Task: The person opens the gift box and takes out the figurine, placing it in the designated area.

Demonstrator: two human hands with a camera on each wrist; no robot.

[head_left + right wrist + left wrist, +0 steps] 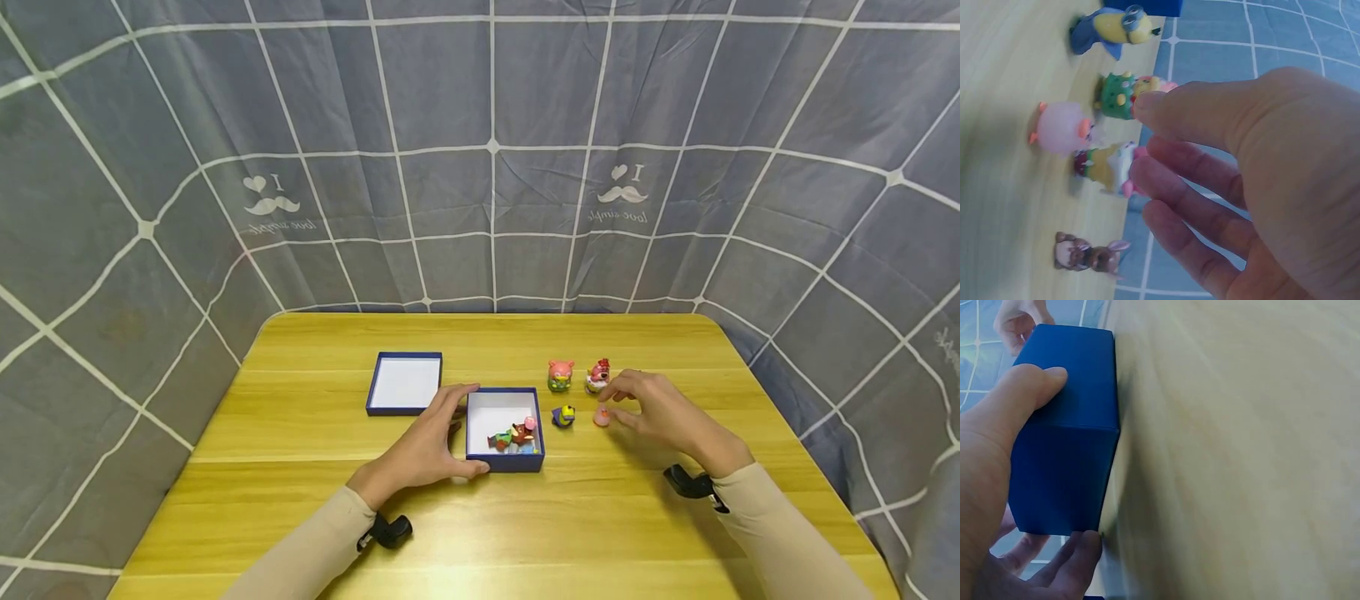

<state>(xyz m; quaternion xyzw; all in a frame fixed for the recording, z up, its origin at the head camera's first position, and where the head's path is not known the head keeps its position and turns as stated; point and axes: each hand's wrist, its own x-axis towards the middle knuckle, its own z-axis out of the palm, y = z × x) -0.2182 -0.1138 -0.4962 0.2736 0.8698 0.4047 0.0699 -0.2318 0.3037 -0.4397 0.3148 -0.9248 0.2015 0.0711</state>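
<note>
My left hand (420,446) grips a blue box (504,465) with a white inside, thumb on its near side and fingers at the far side. Several small figurines (513,435) lie in the box. In the left wrist view, the thumb presses the blue wall (1075,394). My right hand (660,412) is over a pink duck-like figurine (602,416); in the right wrist view its thumb and fingers are apart, with the pink figurine (1063,128) standing just beyond the fingertips.
Left of the box lies its white-lined lid (406,382). Around the right hand stand a pink-headed green figurine (559,376), a red-and-white one (597,377) and a yellow-and-blue one (563,416). The right wrist view also shows a brown rabbit-like figurine (1088,253).
</note>
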